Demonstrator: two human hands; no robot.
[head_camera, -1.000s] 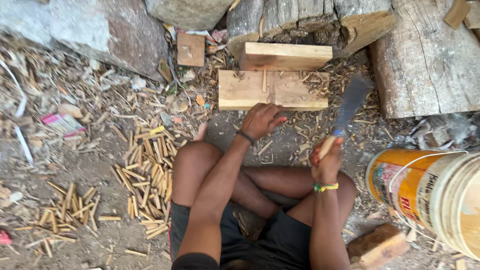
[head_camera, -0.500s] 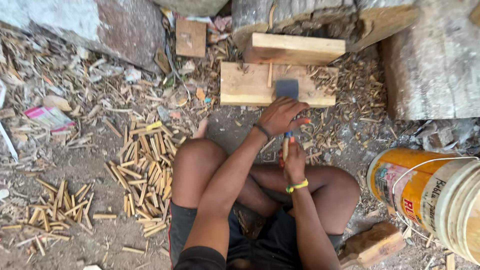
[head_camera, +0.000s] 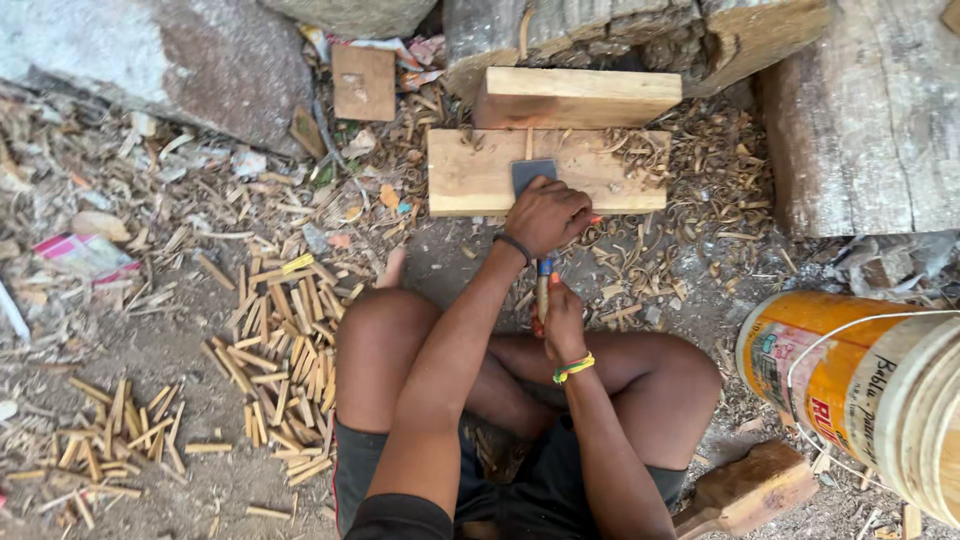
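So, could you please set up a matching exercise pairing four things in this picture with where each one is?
Things:
1. left hand
2. right hand
3. bucket
4. cut sticks

Places:
a. heaped on the ground beside the left knee
b. around the tool's handle
c. on the blade over the wooden block
d. at the right edge of the view

Pairs: 1-c, 2-b, 3-d, 4-a

Wearing dark shorts (head_camera: 560, 500) with a thin red edge at the leg hem. Arms bare, no sleeves showing. Carrying a thin dark band (head_camera: 513, 247) round the left wrist. Sporting a band of yellow, green and red strands (head_camera: 574, 368) round the right wrist. Legs bare below the shorts.
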